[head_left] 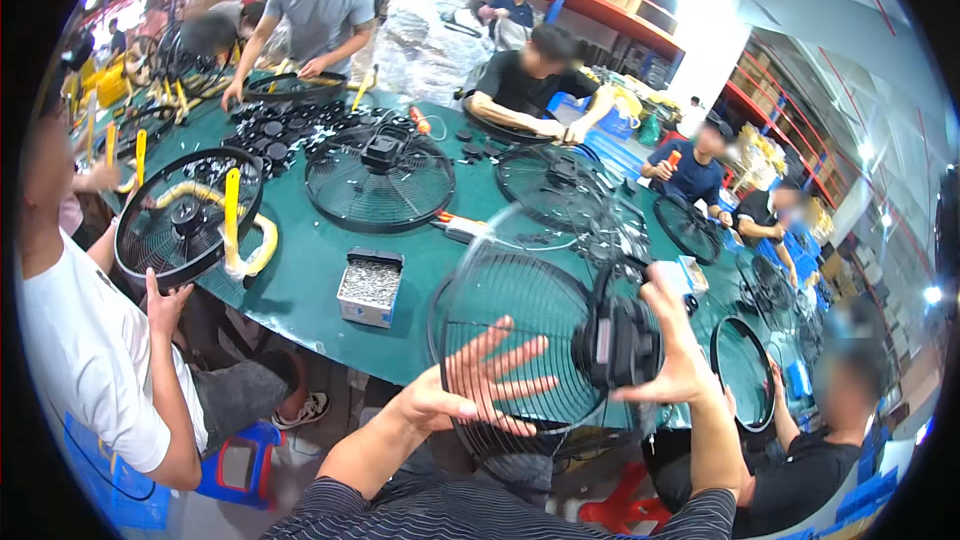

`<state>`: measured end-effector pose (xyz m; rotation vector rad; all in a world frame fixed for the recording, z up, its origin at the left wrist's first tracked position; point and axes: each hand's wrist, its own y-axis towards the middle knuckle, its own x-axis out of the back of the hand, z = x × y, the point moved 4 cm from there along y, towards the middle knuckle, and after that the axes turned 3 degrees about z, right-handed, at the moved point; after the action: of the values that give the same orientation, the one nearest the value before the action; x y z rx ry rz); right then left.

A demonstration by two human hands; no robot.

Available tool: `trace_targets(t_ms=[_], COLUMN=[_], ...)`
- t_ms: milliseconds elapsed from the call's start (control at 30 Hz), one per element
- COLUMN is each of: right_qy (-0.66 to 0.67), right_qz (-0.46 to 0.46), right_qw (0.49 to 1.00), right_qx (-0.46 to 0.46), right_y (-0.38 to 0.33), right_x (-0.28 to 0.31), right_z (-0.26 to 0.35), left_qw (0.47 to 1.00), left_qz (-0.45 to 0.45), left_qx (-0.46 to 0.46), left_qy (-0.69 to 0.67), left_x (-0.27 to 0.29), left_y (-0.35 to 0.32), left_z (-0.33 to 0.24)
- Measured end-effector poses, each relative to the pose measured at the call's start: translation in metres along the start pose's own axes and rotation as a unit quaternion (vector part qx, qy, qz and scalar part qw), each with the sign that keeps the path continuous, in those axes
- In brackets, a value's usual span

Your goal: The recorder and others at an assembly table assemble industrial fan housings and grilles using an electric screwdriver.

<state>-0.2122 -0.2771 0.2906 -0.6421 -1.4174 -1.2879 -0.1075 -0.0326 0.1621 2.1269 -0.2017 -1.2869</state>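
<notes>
Motor housing (618, 338) set at the wire grille (520, 285), fastening unclear

In the head view, the grille stands tilted at the near edge of the worktop (280, 285), partly overhanging it, with the black motor housing at its right side. The left hand (480, 380) is open, fingers spread over the wires; whether they touch is unclear. The right hand (675, 345) curves around the housing, thumb below and fingers above — whether it truly grips, I cannot tell.

Judging by this, housing and grille are already brought together; no fan blade shows on them, and any screws are too small to make out. Left of the grille, near that same edge, stands a box of small metal parts (370, 285). Beyond it, toward the far edge, another grille with a motor (380, 185) lies flat — apparently at a similar stage.
</notes>
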Motion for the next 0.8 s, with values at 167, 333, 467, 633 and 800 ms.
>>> trace_targets(t_ms=[167, 333, 467, 633, 800], right_qy=[0.063, 0.067, 0.054, 0.036, 0.030], right_qz=[0.119, 0.177, 0.190, 0.237, 0.291], right_qw=[0.991, 0.981, 0.979, 0.968, 0.952], right_qx=[-0.014, -0.048, -0.054, -0.070, -0.087], right_y=[0.048, 0.080, 0.108, 0.121, 0.119], right_x=[-0.053, -0.102, -0.126, -0.165, -0.188], right_z=[-0.020, -0.061, -0.093, -0.114, -0.114], left_qw=[0.993, 0.996, 0.959, 0.483, 0.424], left_qz=[-0.029, -0.053, -0.259, -0.387, -0.372], left_qx=[-0.027, -0.036, -0.025, -0.048, -0.028], left_qy=[-0.114, -0.063, 0.113, 0.784, 0.825], left_x=[0.052, 0.105, 0.131, 0.125, 0.145], left_y=[-0.012, -0.016, -0.045, -0.101, -0.101], left_z=[-0.012, -0.021, -0.043, -0.080, -0.075])
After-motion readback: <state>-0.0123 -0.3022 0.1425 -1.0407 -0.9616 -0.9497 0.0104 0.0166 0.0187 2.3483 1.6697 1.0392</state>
